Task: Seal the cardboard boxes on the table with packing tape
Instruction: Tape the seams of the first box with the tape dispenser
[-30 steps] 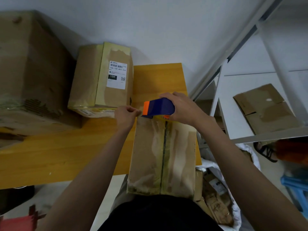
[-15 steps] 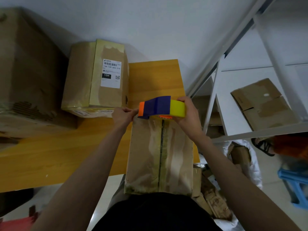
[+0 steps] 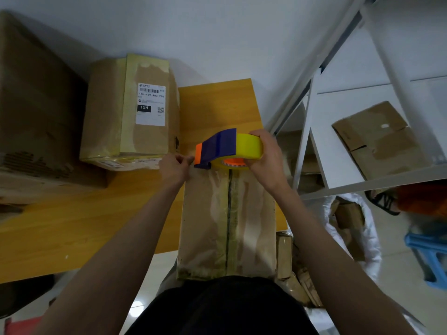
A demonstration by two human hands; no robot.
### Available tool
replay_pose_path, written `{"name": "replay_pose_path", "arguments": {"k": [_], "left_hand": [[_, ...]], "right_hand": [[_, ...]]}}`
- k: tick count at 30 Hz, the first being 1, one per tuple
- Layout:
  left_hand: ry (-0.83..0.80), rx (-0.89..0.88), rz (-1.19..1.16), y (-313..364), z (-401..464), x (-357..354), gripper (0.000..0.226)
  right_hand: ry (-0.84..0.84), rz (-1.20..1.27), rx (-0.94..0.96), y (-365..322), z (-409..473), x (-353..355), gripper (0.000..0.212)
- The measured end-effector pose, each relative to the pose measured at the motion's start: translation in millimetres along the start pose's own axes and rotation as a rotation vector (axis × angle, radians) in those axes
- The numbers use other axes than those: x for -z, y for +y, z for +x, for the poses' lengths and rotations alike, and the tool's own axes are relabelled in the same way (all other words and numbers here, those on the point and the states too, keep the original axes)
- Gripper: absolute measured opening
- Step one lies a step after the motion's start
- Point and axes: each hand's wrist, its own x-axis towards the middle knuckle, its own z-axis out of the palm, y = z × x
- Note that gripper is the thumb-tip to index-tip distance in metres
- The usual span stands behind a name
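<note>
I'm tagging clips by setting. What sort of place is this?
Probably a small parcel-packing or storage room: taped cardboard boxes, one with a shipping label, sit on a wooden table, and a white metal shelving rack holds flattened cardboard.

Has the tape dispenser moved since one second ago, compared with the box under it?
Yes. The tape dispenser has lifted and tilted above the far end of the box, so its yellow roll now shows; the right hand grips it.

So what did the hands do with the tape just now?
The right hand tipped the blue and orange tape dispenser up, so the yellow tape roll now shows. The left hand still pinches the tape end beside it. The long brown cardboard box hasn't moved.
</note>
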Motion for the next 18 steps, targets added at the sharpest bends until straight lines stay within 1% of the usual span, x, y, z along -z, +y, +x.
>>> {"name": "replay_pose_path", "arguments": {"k": [6, 9, 14, 18], "left_hand": [[0.005, -0.036, 0.012, 2.3, -2.9, -3.2, 0.027], [-0.006, -0.033, -0.01, 3.7, -5.4, -5.2, 0.024], [-0.005, -0.065, 0.027, 2.5, -5.4, -5.7, 0.023], [0.0, -0.055, 0.028, 4.1, -6.3, -5.9, 0.02]], "right_hand": [[0.014, 0.022, -0.054, -0.2, -9.4, 6.3, 0.05], [0.039, 0.018, -0.044, -0.6, -11.4, 8.7, 0.049], [0.054, 0.046, -0.075, -4.8, -13.5, 11.5, 0.046], [0.101, 0.058, -0.128, 0.7, -16.6, 34.0, 0.047]]}}
